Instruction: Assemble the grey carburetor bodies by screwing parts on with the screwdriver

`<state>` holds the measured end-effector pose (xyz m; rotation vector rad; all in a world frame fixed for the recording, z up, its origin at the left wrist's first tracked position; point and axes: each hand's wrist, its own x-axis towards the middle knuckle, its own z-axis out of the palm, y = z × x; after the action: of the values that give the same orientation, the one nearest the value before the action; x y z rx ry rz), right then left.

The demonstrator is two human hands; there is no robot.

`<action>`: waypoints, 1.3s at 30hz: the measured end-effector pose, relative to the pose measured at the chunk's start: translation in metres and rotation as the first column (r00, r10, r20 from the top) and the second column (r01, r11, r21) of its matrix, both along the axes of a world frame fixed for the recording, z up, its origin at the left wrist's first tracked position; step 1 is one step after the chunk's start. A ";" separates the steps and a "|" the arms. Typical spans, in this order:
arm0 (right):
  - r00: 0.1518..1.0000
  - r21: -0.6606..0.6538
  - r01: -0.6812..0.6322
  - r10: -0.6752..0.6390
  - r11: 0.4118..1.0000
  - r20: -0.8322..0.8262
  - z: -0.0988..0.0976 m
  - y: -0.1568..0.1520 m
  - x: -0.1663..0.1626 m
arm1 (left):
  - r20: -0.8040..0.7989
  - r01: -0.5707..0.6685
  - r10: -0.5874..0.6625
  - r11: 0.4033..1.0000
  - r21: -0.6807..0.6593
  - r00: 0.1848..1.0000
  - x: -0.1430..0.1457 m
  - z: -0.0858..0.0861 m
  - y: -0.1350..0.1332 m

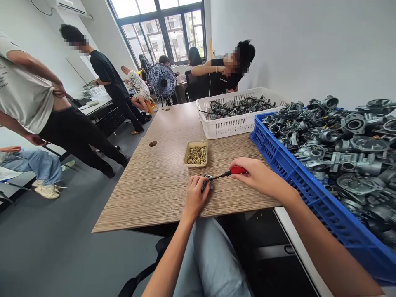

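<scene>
Here at the wood-grain bench (pixel 148 181), clamping left fingers (pixel 195 181) on a small metal part (pixel 211 187), gripping a red-handled screwdriver (pixel 228 173) in right fingers (pixel 245 162), angling it onto that part!

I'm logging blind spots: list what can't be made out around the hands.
Head view, all:
Grey metal part: partly covered by the left hand.
Red-and-black screwdriver: tip too small, handle end inside the right hand.
Tiny brass-coloured pieces: individual shapes too small.
Blue rectangular plastic crate: cut off by right edge.
</scene>
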<state>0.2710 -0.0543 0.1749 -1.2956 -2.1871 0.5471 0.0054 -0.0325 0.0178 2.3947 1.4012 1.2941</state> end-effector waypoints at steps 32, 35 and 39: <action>0.975 0.008 0.033 -0.034 0.999 0.219 0.007 -0.018 -0.014 | 0.006 -0.024 0.024 0.999 0.045 1.000 0.000 -0.001 0.001; 0.971 0.019 0.048 -0.051 0.999 0.235 0.006 -0.016 -0.017 | 0.011 -0.034 0.034 0.999 0.034 0.999 0.000 -0.002 0.002; 0.960 0.014 0.059 -0.061 0.998 0.274 0.006 -0.017 -0.019 | 0.020 -0.037 0.037 0.999 0.013 0.999 -0.001 -0.002 0.003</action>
<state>0.2524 -0.0709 0.1804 -1.5060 -2.3583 0.3538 0.0044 -0.0295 0.0157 2.3690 1.4431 1.3359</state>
